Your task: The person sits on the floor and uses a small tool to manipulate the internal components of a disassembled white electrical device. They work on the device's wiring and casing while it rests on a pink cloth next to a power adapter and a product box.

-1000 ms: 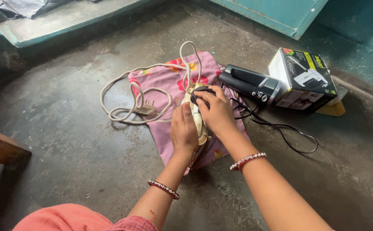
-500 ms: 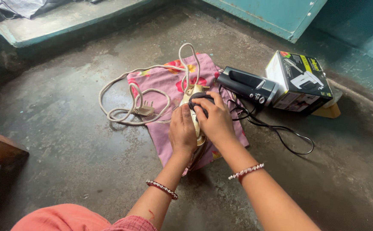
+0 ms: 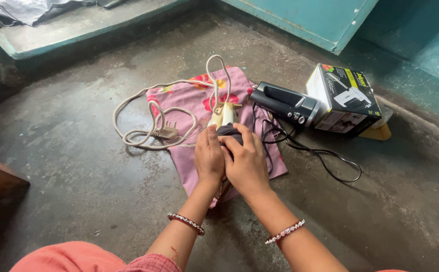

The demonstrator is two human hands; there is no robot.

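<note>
**While both hands press on the iron, they sit a touch lower than before**

Since half a second ago, the two hands have slid slightly toward the person, so more of the cream iron [image 3: 223, 117] shows at its cord end. It lies on the pink flowered cloth [image 3: 199, 100]. The left hand [image 3: 208, 156] is laid flat along its side, fingers straight, grasping nothing that I can make out. The right hand [image 3: 245, 162] is curled over a dark cloth [image 3: 228, 132], pressing it onto the iron. The white cord [image 3: 144, 113] with its plug [image 3: 166, 132] has not moved, nor the black hand mixer [image 3: 286, 104] and its box [image 3: 345, 98].

Everything rests on a worn grey concrete floor [image 3: 78, 171], edged by teal walls [image 3: 305, 20] and a low step [image 3: 73, 27].
</note>
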